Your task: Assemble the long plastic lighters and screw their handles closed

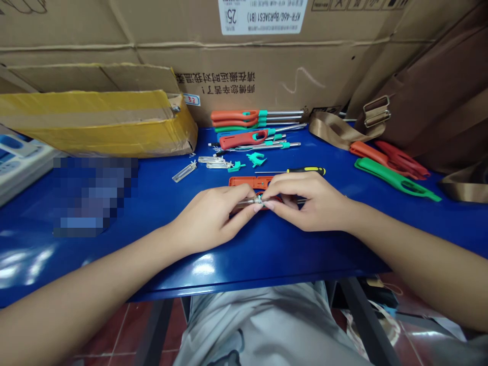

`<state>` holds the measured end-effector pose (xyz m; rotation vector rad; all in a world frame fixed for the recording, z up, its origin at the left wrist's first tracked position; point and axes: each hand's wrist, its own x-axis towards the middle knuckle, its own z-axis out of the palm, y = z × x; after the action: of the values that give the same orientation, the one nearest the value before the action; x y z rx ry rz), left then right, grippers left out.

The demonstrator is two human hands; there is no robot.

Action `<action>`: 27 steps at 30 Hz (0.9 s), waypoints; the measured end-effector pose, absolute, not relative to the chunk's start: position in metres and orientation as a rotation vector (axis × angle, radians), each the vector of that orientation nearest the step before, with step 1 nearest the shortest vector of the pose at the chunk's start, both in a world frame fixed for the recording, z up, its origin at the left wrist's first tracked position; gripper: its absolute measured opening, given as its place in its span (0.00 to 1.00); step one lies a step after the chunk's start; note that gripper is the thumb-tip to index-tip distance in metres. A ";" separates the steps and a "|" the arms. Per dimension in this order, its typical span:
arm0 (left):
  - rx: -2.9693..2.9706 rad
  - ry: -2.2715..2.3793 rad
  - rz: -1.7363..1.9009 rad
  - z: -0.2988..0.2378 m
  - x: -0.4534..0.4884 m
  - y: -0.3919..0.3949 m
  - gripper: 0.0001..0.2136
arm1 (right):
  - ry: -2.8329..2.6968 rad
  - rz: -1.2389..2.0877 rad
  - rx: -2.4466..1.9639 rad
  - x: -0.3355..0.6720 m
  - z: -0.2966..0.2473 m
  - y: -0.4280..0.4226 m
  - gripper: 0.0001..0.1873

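Observation:
My left hand (215, 216) is closed in a pinch on a clear lighter fuel tank (246, 202), held level just above the table. My right hand (316, 202) pinches the tank's valve end, where a small pale part shows between the fingertips. Right behind and beneath my fingers lie orange lighter shell halves (247, 181), partly hidden by both hands. A black-and-yellow screwdriver (307, 171) lies just beyond my right hand. Farther left are several loose clear tanks (185, 172) and teal lighter triggers (256, 159).
Stacked lighters (236, 116) with metal tubes lie at the back of the blue table (183, 272). Orange, red and green shells (396, 178) rest at right beside a brown strap (331, 127). A yellow-taped carton (137, 137) stands at left, a large cardboard box (152, 30) behind.

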<state>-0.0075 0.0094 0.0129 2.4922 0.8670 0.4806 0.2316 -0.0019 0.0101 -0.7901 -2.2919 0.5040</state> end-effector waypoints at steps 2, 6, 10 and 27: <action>2.469 0.855 0.466 0.014 -0.008 0.009 0.11 | -2.308 0.497 -0.779 0.232 0.010 -0.002 0.04; 2.436 0.821 0.425 0.013 -0.009 0.010 0.11 | -2.335 0.494 -0.766 0.232 0.007 0.000 0.05; 2.412 0.812 0.408 0.013 -0.010 0.011 0.12 | -2.348 0.492 -0.759 0.232 0.006 0.000 0.05; 2.817 0.727 0.386 0.024 -0.022 0.030 0.06 | -2.372 0.277 -0.946 0.239 0.012 0.002 0.07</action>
<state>-0.0225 0.0300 0.0244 2.8173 0.7268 0.3864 0.2392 0.0019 0.0124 -0.9460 -2.3719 0.2770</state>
